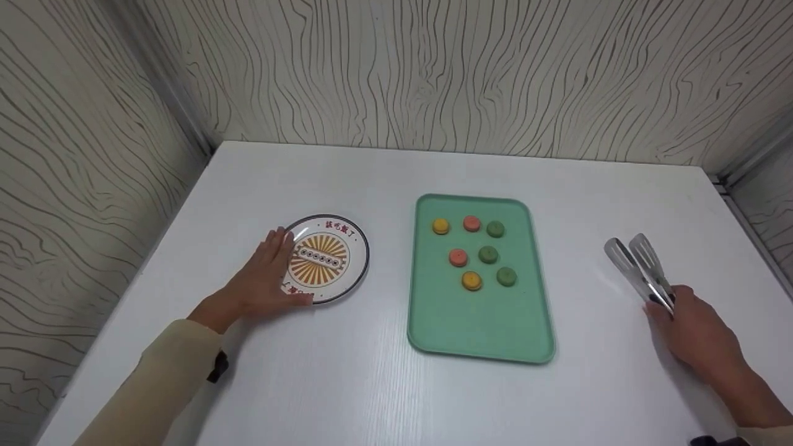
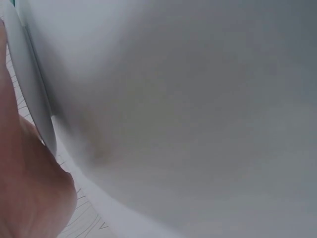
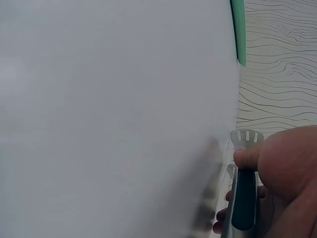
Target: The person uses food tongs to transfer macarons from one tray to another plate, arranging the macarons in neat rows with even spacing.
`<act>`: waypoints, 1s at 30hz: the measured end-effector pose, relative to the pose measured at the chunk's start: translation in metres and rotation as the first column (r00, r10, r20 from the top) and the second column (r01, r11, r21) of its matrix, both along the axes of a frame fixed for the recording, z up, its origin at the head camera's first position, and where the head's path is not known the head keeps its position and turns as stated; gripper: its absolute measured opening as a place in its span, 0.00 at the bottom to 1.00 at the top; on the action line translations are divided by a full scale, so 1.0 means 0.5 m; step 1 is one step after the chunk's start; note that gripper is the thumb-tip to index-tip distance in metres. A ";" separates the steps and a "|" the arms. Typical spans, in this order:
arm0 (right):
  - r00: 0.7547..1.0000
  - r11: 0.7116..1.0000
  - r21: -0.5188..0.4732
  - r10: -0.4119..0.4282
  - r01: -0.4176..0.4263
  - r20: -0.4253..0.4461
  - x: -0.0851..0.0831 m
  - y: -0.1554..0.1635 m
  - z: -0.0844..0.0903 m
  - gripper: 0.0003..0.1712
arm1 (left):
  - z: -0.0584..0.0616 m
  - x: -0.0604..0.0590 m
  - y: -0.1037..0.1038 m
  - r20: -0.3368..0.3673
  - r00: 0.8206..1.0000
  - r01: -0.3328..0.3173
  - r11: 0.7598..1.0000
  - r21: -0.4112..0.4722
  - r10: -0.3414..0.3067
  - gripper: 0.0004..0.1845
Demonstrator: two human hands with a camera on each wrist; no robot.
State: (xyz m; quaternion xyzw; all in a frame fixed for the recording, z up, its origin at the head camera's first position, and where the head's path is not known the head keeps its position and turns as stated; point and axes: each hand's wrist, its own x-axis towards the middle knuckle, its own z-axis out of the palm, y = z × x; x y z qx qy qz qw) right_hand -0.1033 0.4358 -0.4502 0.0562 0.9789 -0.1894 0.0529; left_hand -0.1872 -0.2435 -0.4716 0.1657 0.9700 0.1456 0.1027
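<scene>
On the left of the table, my left hand [image 1: 263, 279] rests against a round white plate [image 1: 356, 272] with a dark rim, red characters and an orange sunburst. Its fingers lie straight along the left edge, the thumb by the near edge. The plate's side [image 2: 32, 74] shows in the left wrist view. At the right, my right hand [image 1: 697, 328] grips metal tongs [image 1: 638, 266] by the handles, their slotted ends parted and pointing away. In the right wrist view the thumb lies on the tongs' dark green handle [image 3: 244, 198]. Nothing is between the ends.
A green rectangular tray [image 1: 477, 331] lies mid-table, bearing several small macarons: yellow [image 1: 471, 280], pink [image 1: 458, 257] and green [image 1: 488, 254]. The white table [image 1: 353, 384] ends at wood-patterned panels [image 1: 396, 74] behind and at the sides.
</scene>
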 end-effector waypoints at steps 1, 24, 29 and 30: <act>1.000 1.000 0.003 -0.003 0.003 -0.012 0.000 0.000 0.000 0.33 | 0.000 0.000 0.000 -0.001 1.000 -0.001 1.000 0.001 0.001 0.73; 0.973 0.998 0.063 -0.001 0.016 -0.233 0.000 -0.009 0.005 0.25 | 0.000 0.002 0.000 -0.034 0.999 0.013 1.000 0.014 -0.013 0.71; 0.962 0.998 0.061 -0.017 0.035 -0.273 0.001 -0.018 0.013 0.25 | 0.002 0.002 0.000 -0.027 1.000 0.011 1.000 0.009 -0.010 0.71; 0.961 0.998 0.057 -0.020 0.037 -0.277 0.001 -0.019 0.015 0.25 | 0.002 0.002 0.000 -0.026 1.000 0.011 1.000 0.011 -0.010 0.72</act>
